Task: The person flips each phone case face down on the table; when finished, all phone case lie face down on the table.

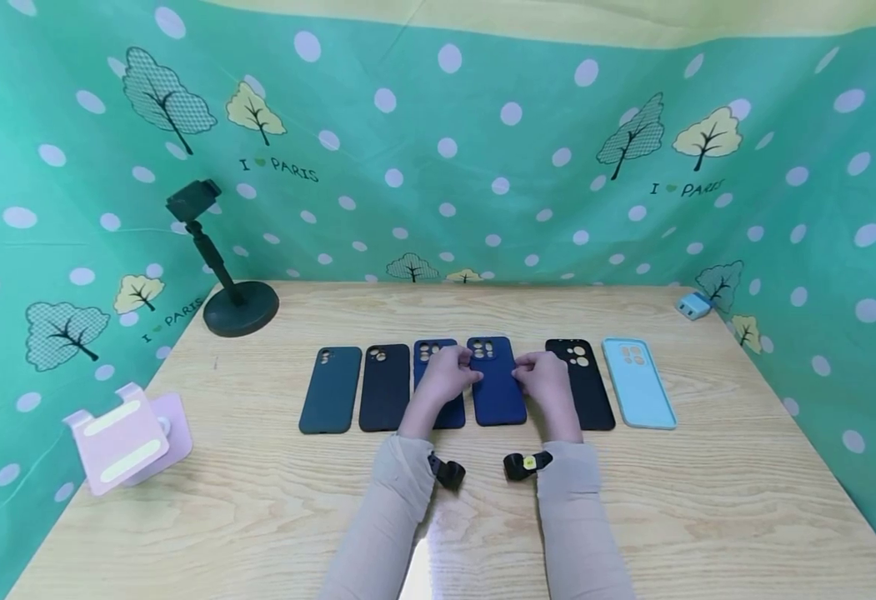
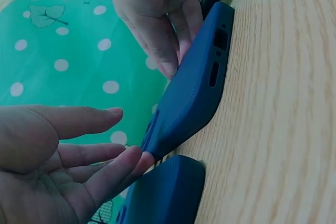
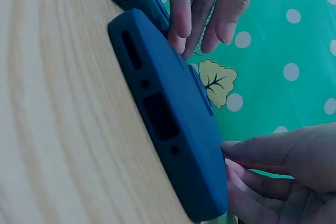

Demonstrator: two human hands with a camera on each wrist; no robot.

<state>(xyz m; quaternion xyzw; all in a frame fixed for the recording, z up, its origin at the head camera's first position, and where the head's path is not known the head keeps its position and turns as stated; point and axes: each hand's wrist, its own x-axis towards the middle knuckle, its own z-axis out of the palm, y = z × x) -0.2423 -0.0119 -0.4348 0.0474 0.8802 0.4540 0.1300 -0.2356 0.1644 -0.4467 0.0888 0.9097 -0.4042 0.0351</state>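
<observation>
A: Where's the royal-blue case point(image 1: 499, 390)?
B: Btwn fingertips of the L hand point(image 1: 443, 379) & R hand point(image 1: 546, 379), resting on the wood tabletop point(image 1: 723, 500), cam end just past the fingers.
A: L fingers?
B: Loose, spread, thumb clear of the case; a couple of tips touch its left edge, no grip.
A: R fingers?
B: Slightly bent, thumb & fingertips lightly against its right edge, not wrapped round.
A: Anything inside the case?
B: Can't tell, underside's hidden; wood colour shows thru the cam holes. Same w/ the black case point(image 1: 593, 396), just R of the R fingers, partly behind that hand.
A: Other cases?
B: 2nd blue case point(image 1: 453, 414), partly covered by the L hand. Further L of those fingers: navy case point(image 1: 385, 400), then teal case point(image 1: 330, 392). Well R of the R fingers, beyond the black one: light-blue case point(image 1: 642, 392).
</observation>
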